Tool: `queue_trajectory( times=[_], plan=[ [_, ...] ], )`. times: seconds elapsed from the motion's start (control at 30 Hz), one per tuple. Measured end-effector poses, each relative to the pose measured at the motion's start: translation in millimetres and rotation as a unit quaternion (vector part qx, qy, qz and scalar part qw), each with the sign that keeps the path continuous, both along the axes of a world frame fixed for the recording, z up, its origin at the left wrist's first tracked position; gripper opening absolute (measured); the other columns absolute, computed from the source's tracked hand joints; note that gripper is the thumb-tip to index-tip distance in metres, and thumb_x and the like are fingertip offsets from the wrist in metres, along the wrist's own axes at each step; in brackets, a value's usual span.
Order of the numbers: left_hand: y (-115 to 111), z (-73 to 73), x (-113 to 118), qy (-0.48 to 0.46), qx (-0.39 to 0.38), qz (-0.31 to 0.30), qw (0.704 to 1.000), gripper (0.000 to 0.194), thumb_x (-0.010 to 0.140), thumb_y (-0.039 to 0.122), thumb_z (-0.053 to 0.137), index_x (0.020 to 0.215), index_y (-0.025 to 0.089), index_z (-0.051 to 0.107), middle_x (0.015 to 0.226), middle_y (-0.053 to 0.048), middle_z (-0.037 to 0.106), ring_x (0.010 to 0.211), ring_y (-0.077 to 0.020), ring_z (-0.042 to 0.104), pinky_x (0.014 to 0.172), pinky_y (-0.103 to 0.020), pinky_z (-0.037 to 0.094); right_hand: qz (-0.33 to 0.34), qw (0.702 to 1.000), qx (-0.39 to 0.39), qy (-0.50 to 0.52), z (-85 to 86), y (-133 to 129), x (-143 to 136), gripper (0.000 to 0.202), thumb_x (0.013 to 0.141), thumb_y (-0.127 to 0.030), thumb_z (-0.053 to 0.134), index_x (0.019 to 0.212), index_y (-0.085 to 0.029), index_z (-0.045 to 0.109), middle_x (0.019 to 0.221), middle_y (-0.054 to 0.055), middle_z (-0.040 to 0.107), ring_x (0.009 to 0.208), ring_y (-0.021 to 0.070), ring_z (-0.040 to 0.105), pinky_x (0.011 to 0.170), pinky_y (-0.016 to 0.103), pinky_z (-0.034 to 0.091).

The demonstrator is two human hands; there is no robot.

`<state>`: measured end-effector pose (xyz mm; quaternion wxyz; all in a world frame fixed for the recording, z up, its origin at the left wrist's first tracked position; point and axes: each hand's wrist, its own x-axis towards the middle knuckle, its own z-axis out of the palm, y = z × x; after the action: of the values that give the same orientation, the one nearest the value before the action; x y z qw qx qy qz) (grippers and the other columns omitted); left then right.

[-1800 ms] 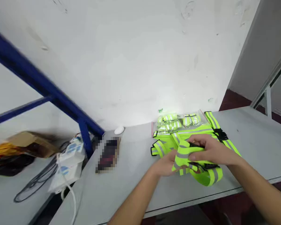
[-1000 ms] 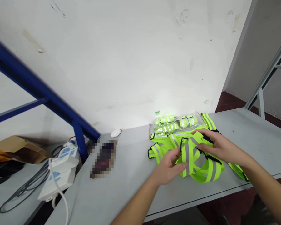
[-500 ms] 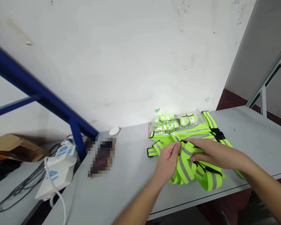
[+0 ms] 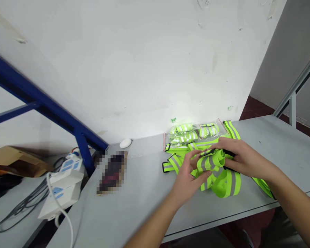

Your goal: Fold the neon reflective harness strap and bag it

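A neon-green reflective strap (image 4: 210,164) with a grey stripe is bunched in loops between my two hands above the table. My left hand (image 4: 187,179) holds the folded loops from the left, its thumb below and its fingers behind them. My right hand (image 4: 241,156) grips the same strap from the right, near a black fitting partly hidden by the fingers. One loose loop (image 4: 229,184) hangs below my right hand. Behind my hands lie more green reflective straps (image 4: 172,163) with black buckles, partly covered by the held bundle.
Clear plastic bags (image 4: 193,134) with rolled green straps lie against the white wall. A white oval object (image 4: 125,143) and a blurred-out item (image 4: 113,172) are on the grey table (image 4: 142,203). Power strips (image 4: 67,186) with cables sit left beside a blue metal frame (image 4: 84,151).
The strap has been gathered into a tighter, raised bundle. My left hand's fingers have moved behind the loops, and my right hand has shifted slightly up over them.
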<state>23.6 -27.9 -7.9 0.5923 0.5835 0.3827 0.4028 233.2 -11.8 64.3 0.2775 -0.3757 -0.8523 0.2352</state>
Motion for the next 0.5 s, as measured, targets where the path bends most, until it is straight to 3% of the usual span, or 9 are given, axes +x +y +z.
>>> queue_trajectory(
  times=[0.07,0.23,0.37,0.5],
  plan=[
    [6,-2.9,-2,0.054,0.031,-0.006,0.998,0.062,0.076,0.027,0.073,0.131,0.028,0.046,0.113,-0.004,0.067,0.102,-0.0232,0.062,0.081,-0.030,0.051,0.007,0.998,0.057,-0.003,5.0,-8,-1,0.042,0.081,-0.008,0.045,0.117,-0.025,0.058,0.088,0.003,0.061,0.073,0.0168,0.056,0.062,0.026,0.040],
    [30,7.7,-14,0.133,0.132,-0.155,0.970,0.024,0.083,0.026,0.060,0.103,0.019,0.072,0.097,-0.004,0.075,0.095,-0.0265,0.067,0.082,-0.032,0.050,0.070,0.987,0.116,-0.083,12.1,-37,-11,0.044,0.083,-0.005,0.042,0.119,-0.025,0.058,0.080,0.003,0.057,0.068,0.0168,0.053,0.059,0.026,0.035],
    [46,39.3,-20,0.171,0.234,-0.159,0.944,0.024,0.087,0.024,0.053,0.100,0.022,0.074,0.095,-0.005,0.075,0.090,-0.0220,0.068,0.083,-0.031,0.050,0.111,0.981,0.061,-0.148,4.8,-53,-18,0.041,0.085,-0.006,0.044,0.116,-0.027,0.060,0.090,0.003,0.062,0.075,0.0177,0.057,0.063,0.026,0.036],
    [46,80.6,-15,0.263,0.373,-0.127,0.881,0.030,0.086,0.018,0.050,0.103,0.027,0.074,0.096,-0.005,0.074,0.097,-0.0235,0.063,0.099,-0.040,0.039,0.082,0.991,-0.026,-0.107,-6.7,-51,-18,0.048,0.079,-0.003,0.046,0.118,-0.028,0.060,0.101,0.001,0.065,0.081,0.0171,0.061,0.068,0.026,0.040]
  ],
)
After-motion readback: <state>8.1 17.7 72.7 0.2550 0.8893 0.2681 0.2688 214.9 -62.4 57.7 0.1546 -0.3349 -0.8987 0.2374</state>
